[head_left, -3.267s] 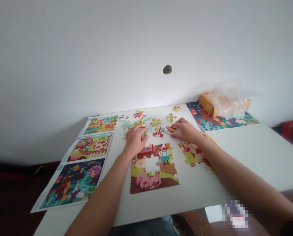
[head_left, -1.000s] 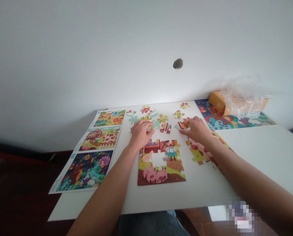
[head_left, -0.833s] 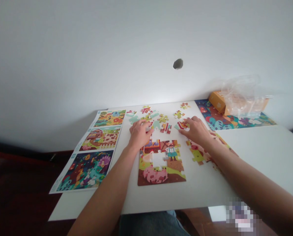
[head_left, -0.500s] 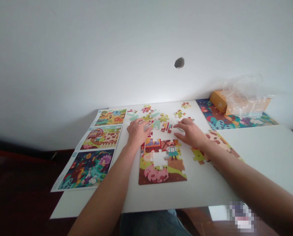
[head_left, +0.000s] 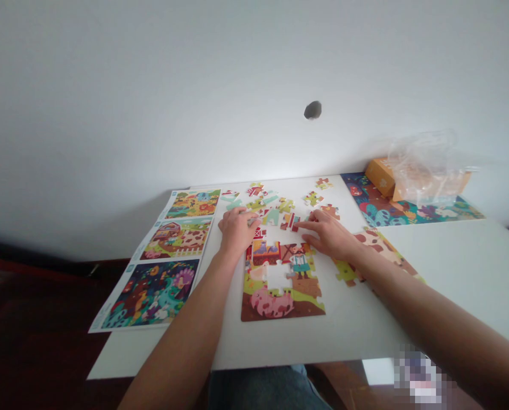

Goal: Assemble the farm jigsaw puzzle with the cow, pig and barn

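Note:
A partly joined puzzle [head_left: 308, 287] with a pig and a farm figure lies on the white table [head_left: 237, 350], with a gap in its middle. My left hand [head_left: 238, 230] rests above its upper left corner, fingers bent over a small piece that is mostly hidden. My right hand [head_left: 329, 232] has its index finger stretched out to the right edge of a red-striped piece [head_left: 288, 221]. Beside that piece lies a pale green one [head_left: 270, 217]. Loose pieces lie beyond my hands, among them a yellow-green piece [head_left: 313, 198] and a red barn piece [head_left: 257, 189].
At the left lies a sheet with three pictures [head_left: 180, 236]. A joined cow section [head_left: 376, 242] is partly under my right forearm. At the back right, an orange box [head_left: 380, 175] and clear plastic [head_left: 434, 165] sit on a dark colourful picture [head_left: 417, 213].
My right hand has shifted slightly, its index finger now reaching the red-striped piece. A brown piece behind that hand shows more fully. My left hand has barely moved.

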Demonstrator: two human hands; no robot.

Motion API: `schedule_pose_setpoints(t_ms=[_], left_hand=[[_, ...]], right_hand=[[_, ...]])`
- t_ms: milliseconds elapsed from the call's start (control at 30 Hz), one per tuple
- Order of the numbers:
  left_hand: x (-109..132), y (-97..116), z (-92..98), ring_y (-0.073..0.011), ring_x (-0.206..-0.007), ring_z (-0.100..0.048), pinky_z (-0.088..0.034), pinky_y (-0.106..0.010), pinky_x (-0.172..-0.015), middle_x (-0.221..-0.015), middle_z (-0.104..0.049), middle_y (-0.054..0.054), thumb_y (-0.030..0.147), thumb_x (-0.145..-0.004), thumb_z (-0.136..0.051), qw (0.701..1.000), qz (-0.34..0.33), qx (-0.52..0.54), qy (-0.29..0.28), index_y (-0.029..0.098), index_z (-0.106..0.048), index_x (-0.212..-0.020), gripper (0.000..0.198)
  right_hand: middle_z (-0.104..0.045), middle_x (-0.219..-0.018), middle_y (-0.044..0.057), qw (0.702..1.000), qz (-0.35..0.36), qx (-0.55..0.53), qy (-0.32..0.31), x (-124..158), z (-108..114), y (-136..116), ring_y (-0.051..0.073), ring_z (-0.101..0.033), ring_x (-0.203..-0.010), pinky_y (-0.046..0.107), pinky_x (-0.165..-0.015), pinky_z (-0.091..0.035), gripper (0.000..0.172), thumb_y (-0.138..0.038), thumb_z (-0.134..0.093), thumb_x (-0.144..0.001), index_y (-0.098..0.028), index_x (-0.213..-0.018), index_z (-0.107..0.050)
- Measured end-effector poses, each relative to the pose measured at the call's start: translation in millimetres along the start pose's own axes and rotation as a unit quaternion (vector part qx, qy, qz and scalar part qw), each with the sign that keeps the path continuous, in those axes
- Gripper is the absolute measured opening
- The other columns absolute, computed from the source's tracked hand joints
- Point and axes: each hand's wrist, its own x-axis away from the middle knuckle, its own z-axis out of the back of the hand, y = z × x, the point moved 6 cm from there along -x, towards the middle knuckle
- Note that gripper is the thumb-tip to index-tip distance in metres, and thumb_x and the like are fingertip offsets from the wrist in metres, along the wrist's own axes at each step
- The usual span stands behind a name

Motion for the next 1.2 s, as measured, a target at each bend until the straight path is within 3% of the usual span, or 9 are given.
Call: schedule_pose_setpoints(t_ms=[267,467,967,1200], left_hand=[[-0.6,-1.6,-1.7,-0.0289,-0.117,-0.055,-0.045,-0.045,-0.101,-0.122,-0.065,-0.003,0.035,-0.084,-0.071,1.000,0.005,0.011,0.003,0.032,-0.078,-0.092,0.012],[-0.1,0.7,-0.9,-0.0289,-0.117,-0.055,-0.045,-0.045,-0.101,-0.121,-0.065,-0.004,0.035,-0.083,-0.071,1.000,0.000,0.017,0.004,0.031,-0.078,-0.088,0.009],[3.4,8.1,-3.0,-0.0279,-0.116,-0.055,-0.043,-0.044,-0.103,-0.120,-0.066,-0.003,0.036,-0.081,-0.074,0.999,-0.016,0.033,0.000,0.030,-0.078,-0.087,0.010],[4.4,10.2,-2.4,-0.0292,-0.119,-0.054,-0.043,-0.046,-0.103,-0.122,-0.065,-0.003,0.040,-0.078,-0.077,0.999,-0.015,0.041,-0.013,0.031,-0.078,-0.089,0.014]], right_hand=[[-0.057,-0.101,0.009,1.000,-0.001,-0.007,0.026,0.2,5.6,0.7,0.023,-0.058,-0.095,0.039,-0.092,-0.046,0.021,-0.033,-0.062,-0.091,-0.027,-0.104,-0.076],[-0.063,-0.120,0.009,1.000,0.004,-0.001,0.031,-3.9,0.2,5.1,0.026,-0.056,-0.107,0.043,-0.099,-0.041,0.022,-0.042,-0.067,-0.088,-0.024,-0.099,-0.074],[-0.068,-0.101,0.009,0.999,0.005,-0.029,0.040,-8.7,-2.9,6.2,0.024,-0.058,-0.097,0.040,-0.093,-0.043,0.020,-0.038,-0.066,-0.088,-0.020,-0.095,-0.070],[-0.069,-0.102,0.008,0.998,0.005,-0.037,0.041,-7.7,0.9,0.8,0.024,-0.058,-0.098,0.040,-0.094,-0.043,0.019,-0.037,-0.068,-0.086,-0.021,-0.097,-0.071]])
